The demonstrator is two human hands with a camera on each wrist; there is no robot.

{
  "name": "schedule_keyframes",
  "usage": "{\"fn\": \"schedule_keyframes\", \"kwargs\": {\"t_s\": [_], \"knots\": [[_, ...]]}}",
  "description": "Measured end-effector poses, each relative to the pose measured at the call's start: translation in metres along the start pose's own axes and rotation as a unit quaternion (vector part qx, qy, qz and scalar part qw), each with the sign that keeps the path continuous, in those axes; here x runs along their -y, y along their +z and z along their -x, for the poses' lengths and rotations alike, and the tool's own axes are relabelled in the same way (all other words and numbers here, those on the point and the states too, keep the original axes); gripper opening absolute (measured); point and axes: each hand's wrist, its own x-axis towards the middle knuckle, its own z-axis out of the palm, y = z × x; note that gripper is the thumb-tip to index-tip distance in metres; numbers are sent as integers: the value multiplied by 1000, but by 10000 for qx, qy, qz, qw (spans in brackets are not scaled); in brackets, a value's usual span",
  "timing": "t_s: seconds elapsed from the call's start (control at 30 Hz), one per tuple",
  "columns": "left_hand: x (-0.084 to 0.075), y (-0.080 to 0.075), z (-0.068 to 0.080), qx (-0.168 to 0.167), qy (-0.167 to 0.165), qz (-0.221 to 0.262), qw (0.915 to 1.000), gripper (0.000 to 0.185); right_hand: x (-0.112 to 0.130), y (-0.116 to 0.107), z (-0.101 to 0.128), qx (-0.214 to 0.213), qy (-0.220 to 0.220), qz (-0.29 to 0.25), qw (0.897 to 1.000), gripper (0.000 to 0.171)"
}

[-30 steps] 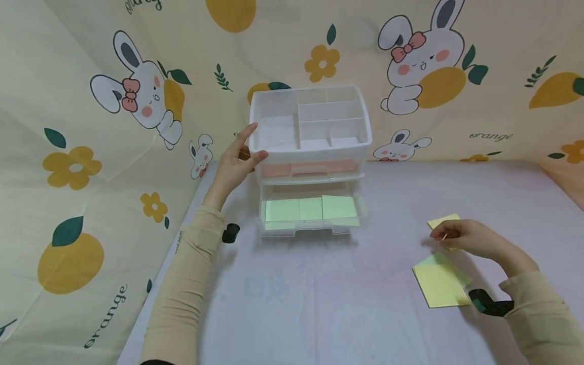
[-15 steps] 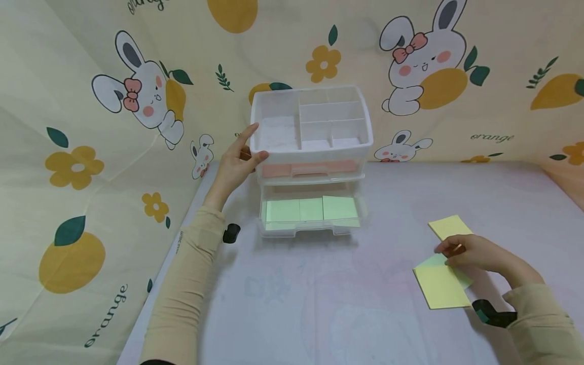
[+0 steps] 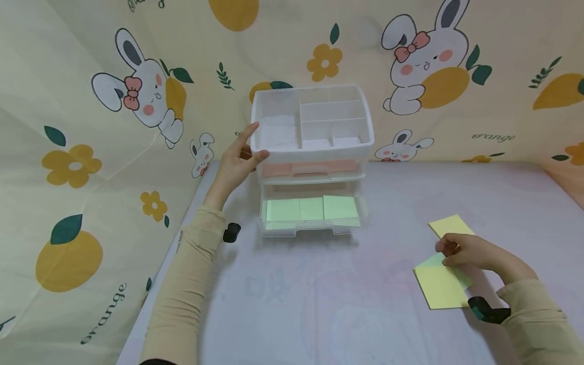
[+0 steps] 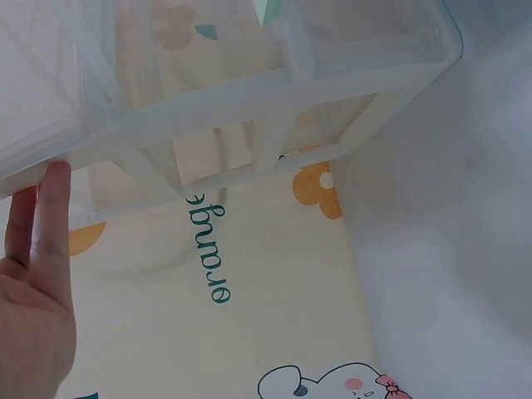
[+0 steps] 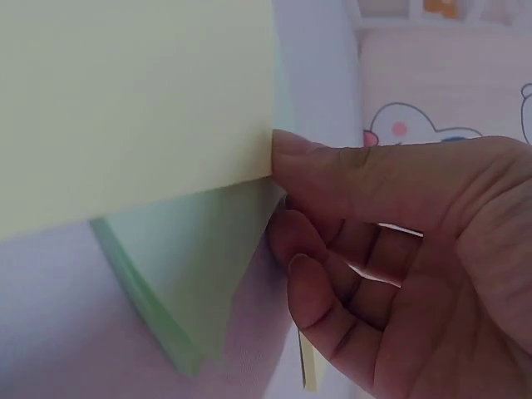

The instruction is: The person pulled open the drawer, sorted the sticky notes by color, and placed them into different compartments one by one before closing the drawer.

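A yellow pad (image 3: pixel 441 286) lies on the table (image 3: pixel 365 304) at the right, its corner pinched by the right hand (image 3: pixel 470 252), while the left hand (image 3: pixel 234 165) rests with straight fingers against the clear drawer box (image 3: pixel 312 152).

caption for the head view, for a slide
Left hand steadies a drawer organizer; right hand pinches a yellow sticky pad.

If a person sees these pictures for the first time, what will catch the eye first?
First, the clear plastic drawer box at the back of the table, green notes in its open bottom drawer; the left hand rests against its left side. At front right, the right hand pinches a yellow sheet.
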Motion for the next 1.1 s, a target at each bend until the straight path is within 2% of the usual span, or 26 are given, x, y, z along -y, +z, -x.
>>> {"fn": "schedule_keyframes", "kwargs": {"t_s": [0.2,0.47,0.57,0.73,0.97,1.1], "knots": [[-1,0,-1,24,-6,6,10000,66,0,1,2,-128,17,40,9999,23],[-2,0,0,5,-73,-49,10000,66,1,-2,8,-498,104,230,9984,18],[-1,0,0,12,-64,-60,10000,66,2,-4,10,-617,51,31,9981,18],[0,0,0,14,-1,-57,10000,66,2,-7,12,-827,-337,-390,9952,15],[0,0,0,16,58,-28,10000,66,11,-16,16,-1513,-39,-143,9884,22],[1,0,0,6,20,-26,10000,65,17,-22,18,-1814,1,-377,9827,22]]}}
